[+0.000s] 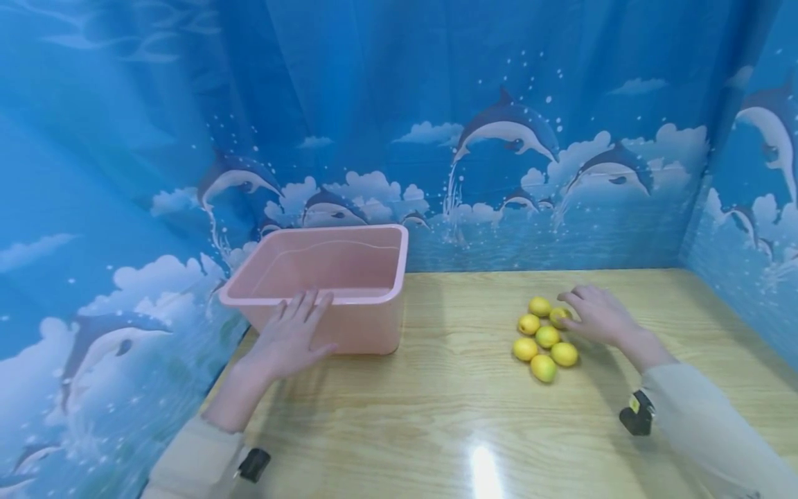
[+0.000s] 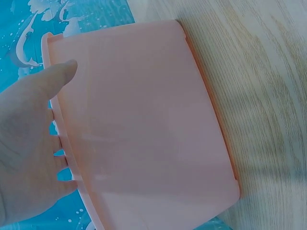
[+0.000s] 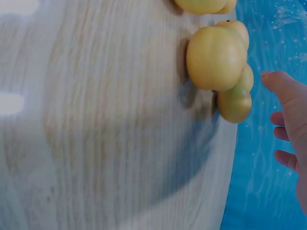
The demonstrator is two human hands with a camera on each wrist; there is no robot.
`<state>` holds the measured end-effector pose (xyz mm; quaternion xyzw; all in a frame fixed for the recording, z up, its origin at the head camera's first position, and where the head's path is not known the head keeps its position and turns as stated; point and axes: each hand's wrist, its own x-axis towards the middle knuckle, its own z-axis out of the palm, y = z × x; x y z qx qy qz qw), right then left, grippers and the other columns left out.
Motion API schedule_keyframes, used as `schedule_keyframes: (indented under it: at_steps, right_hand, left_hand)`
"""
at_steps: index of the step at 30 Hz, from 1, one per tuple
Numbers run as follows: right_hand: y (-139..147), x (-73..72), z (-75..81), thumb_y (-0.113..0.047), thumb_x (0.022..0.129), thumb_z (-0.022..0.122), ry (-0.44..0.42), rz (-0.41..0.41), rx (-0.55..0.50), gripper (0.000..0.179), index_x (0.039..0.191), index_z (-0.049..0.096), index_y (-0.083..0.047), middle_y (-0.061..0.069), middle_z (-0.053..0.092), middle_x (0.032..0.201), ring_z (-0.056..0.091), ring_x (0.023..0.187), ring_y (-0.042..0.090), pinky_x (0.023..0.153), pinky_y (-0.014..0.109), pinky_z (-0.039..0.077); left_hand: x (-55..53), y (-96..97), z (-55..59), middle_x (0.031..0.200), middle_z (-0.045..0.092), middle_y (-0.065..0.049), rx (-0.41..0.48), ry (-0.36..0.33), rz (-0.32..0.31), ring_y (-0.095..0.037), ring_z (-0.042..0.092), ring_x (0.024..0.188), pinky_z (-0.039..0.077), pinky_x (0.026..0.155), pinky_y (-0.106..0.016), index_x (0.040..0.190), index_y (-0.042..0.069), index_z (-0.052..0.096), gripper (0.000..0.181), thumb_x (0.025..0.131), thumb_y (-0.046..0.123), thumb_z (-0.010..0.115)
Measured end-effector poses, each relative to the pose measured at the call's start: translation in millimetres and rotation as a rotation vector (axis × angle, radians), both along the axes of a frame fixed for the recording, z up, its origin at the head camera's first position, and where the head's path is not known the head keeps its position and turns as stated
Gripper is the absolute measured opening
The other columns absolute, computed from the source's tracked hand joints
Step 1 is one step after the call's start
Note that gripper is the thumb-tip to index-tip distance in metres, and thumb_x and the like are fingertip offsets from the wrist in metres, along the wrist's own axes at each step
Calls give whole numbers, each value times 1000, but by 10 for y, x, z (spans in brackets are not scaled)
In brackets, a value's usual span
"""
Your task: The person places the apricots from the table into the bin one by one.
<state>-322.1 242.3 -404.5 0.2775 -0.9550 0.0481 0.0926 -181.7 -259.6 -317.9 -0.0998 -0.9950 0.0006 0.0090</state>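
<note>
At the left stands a pink plastic bin [image 1: 368, 326] on the table, its near rim under my left hand [image 1: 293, 339]. The fingers lie straight across that rim, and the thumb [image 2: 62, 76] points along the outer wall in the left wrist view. Several yellow lemons [image 1: 547, 337], some tinged green, lie in a loose cluster at the right. Close over the far right lemon [image 1: 559, 317] is my right hand [image 1: 595, 315], its fingers bent loosely. Nothing shows between thumb and fingers in the right wrist view, where the lemons [image 3: 216, 57] sit beside the hand.
A light wood-grain table [image 1: 399, 423] carries the bin and lemons. Blue curtains [image 1: 386, 83] printed with dolphins hang behind the table and at both sides. A small black camera [image 1: 637, 414] is strapped at the right wrist, another black device [image 1: 254, 464] at the left.
</note>
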Motion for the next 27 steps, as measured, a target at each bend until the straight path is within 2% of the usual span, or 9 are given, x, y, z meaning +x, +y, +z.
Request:
schedule_keyframes:
  at_steps: [11,17,23,27]
  right_hand:
    - [60,-52,-141,-30,83,67,-61,-36,40,51,120,55,3,23,56,108,52,99,41,81,60,42]
    - [87,-85,-193,-30,83,68,-106,-55,32,49,118,57,2,18,57,102,53,94,37,79,58,43]
    - [118,-100,-229,-34,82,68,-99,-40,31,52,118,57,2,17,57,98,54,91,36,76,56,44]
    - [125,-103,-257,-38,81,68,-98,-24,11,57,120,56,2,19,57,102,53,94,39,79,59,42]
  left_hand:
    - [8,-6,13,154,2,-15,-15,7,-5,-34,2,140,3,111,-54,150,13,7,84,90,53,50]
    - [18,6,18,154,4,-16,-12,13,-9,-35,4,140,5,110,-54,150,12,10,84,90,52,51]
    - [12,21,14,154,2,-15,-3,-1,10,-35,2,140,3,111,-54,150,13,9,84,89,51,52]
    - [10,27,13,154,2,-14,-3,0,16,-34,1,140,2,111,-54,150,14,9,84,89,52,52]
